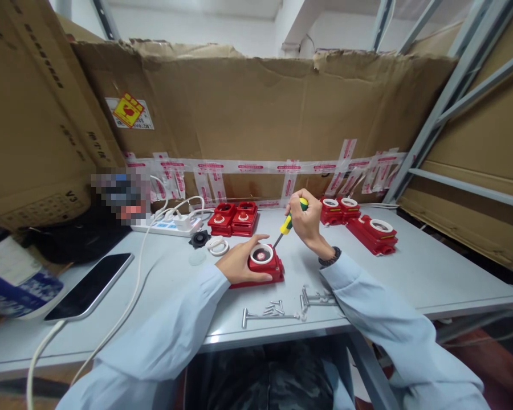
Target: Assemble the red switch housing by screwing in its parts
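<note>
A red housing with a white ring on its top lies on the table in front of me. Across its left side rests my left hand, gripping it with the thumb and fingers around the body. My right hand is closed round the yellow and green handle of a screwdriver. The screwdriver slants down to the left, and its tip meets the housing beside the ring's right edge. Whether the tip sits in a screw is too small to tell. Nearer to me lie several loose screws and a metal T-handle tool.
Similar red housings stand at the back and on the right. A white power strip with cables, a black round part and a white ring lie left of centre. A phone rests far left. Cardboard walls the back.
</note>
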`<state>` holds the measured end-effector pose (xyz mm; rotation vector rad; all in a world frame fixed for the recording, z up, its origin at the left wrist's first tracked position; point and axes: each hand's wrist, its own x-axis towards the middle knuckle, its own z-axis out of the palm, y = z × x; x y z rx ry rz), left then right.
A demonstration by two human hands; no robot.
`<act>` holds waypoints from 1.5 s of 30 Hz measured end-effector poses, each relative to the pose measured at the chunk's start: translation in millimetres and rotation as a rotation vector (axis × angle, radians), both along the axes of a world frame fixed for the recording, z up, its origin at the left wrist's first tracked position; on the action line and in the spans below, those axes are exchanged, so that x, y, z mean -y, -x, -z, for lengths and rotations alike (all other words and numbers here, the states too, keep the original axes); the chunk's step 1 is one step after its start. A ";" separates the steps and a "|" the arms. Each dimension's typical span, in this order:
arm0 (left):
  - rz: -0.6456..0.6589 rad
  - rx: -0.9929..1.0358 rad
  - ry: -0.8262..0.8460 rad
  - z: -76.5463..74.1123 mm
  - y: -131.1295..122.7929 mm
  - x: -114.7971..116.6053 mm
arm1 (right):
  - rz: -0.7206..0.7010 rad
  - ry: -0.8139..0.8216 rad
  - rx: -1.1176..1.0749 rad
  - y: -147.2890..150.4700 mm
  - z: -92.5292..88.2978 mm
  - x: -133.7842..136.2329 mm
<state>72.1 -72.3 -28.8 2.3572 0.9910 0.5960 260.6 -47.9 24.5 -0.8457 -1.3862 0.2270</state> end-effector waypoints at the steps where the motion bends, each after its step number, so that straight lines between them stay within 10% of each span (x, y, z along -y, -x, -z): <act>1: -0.002 0.001 0.003 -1.1 -0.1 0.8 | 0.003 0.003 0.002 0.3 -0.1 0.3; 10: -0.002 0.000 0.012 -5.2 0.1 3.4 | 0.097 0.039 0.139 2.8 -2.7 6.2; 20: 0.016 0.005 0.011 1.2 -0.9 -1.1 | 0.573 0.240 0.946 16.6 -36.1 23.7; 24: 0.009 -0.013 0.007 1.4 -0.3 -2.5 | 0.411 0.310 1.164 11.3 -56.7 19.3; 30: 0.014 -0.029 0.008 -0.2 0.0 -3.2 | -0.232 0.290 1.301 -3.7 -82.2 10.7; 36: -0.005 -0.029 0.016 -1.6 -0.3 -2.1 | 0.157 0.408 1.295 -4.7 -82.8 6.7; 45: 0.002 -0.038 0.012 -3.2 -0.9 -1.9 | -0.159 0.461 1.450 -2.8 -97.7 21.1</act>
